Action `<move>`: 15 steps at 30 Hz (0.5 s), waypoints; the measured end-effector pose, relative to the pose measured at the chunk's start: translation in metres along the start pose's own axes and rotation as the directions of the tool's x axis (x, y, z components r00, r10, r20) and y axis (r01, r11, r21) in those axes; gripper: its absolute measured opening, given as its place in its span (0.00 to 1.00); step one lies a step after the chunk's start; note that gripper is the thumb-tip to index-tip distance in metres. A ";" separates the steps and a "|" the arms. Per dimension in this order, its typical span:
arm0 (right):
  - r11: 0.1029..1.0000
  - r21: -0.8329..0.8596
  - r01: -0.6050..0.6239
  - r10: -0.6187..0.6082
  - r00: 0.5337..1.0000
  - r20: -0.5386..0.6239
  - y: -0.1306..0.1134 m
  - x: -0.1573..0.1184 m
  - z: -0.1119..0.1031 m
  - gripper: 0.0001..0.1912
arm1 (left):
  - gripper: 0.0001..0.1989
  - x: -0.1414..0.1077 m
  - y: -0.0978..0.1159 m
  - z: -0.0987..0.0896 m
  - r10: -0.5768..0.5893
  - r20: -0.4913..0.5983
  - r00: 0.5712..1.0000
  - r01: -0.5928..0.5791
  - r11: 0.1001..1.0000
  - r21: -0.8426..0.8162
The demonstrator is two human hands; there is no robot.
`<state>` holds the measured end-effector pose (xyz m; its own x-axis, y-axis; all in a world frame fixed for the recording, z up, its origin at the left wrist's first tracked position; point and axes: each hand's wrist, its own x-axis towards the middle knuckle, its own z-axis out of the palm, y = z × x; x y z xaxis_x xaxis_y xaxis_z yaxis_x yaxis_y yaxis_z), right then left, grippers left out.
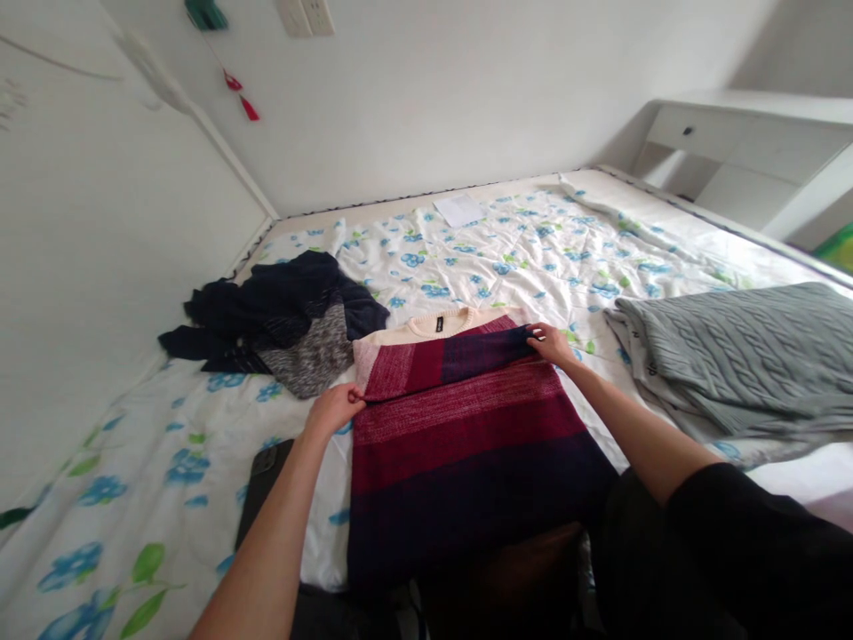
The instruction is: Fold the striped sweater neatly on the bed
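Note:
A knitted sweater (459, 436) in red, navy and cream stripes lies flat on a floral quilt (520, 253), its cream collar toward the far side. One part of it is folded across the chest. My left hand (335, 409) grips the fold's left end, close to the cream shoulder. My right hand (550, 345) pinches the navy end of the same fold at the right. The sweater's lower end runs toward me and falls into shadow near my body.
A heap of dark clothing (280, 320) lies to the left of the sweater, by the wall. A folded grey cable-knit garment (733, 360) lies to the right. A sheet of paper (458, 210) rests near the far bed edge. A white desk (746, 151) stands beyond the bed.

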<state>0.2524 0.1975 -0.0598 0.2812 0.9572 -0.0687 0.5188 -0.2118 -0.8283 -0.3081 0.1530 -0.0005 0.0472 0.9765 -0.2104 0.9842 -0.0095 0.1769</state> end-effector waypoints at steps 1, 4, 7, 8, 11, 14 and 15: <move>0.998 0.026 0.060 -0.060 0.998 -0.020 -0.008 0.002 0.000 0.16 | 0.08 0.000 0.000 -0.001 -0.011 -0.003 1.000 0.011 1.000 -0.002; 0.976 0.120 0.184 -0.169 0.978 -0.122 -0.023 0.011 -0.005 0.18 | 0.07 -0.001 0.000 -0.004 -0.045 -0.011 0.999 0.045 0.999 0.005; 0.994 0.064 0.094 -0.081 0.980 -0.180 -0.016 0.014 -0.011 0.19 | 0.05 -0.001 0.001 -0.004 -0.073 -0.028 0.997 0.073 0.997 0.030; 0.999 0.002 0.039 -0.039 0.987 -0.159 -0.009 0.012 -0.012 0.18 | 0.05 -0.001 0.000 -0.003 -0.076 -0.033 0.997 0.077 0.996 0.034; 0.983 -0.177 -0.047 0.042 0.999 -0.031 0.015 0.007 -0.012 0.12 | 0.06 0.002 -0.003 -0.001 -0.052 -0.005 0.999 0.052 0.999 0.007; 0.970 -0.236 -0.057 0.063 0.998 0.017 0.027 0.007 -0.011 0.10 | 0.11 0.005 -0.009 0.001 -0.008 0.098 0.995 0.020 0.992 -0.122; 0.969 -0.242 -0.052 0.057 0.998 0.016 0.028 0.008 -0.011 0.10 | 0.13 0.006 -0.011 0.001 0.010 0.130 0.991 0.014 0.983 -0.182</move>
<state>0.2779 0.1975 -0.0771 0.2971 0.9466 -0.1250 0.6835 -0.3023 -0.6644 -0.3188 0.1585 -0.0043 0.0790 0.9399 -0.3322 0.9372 0.0435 0.3461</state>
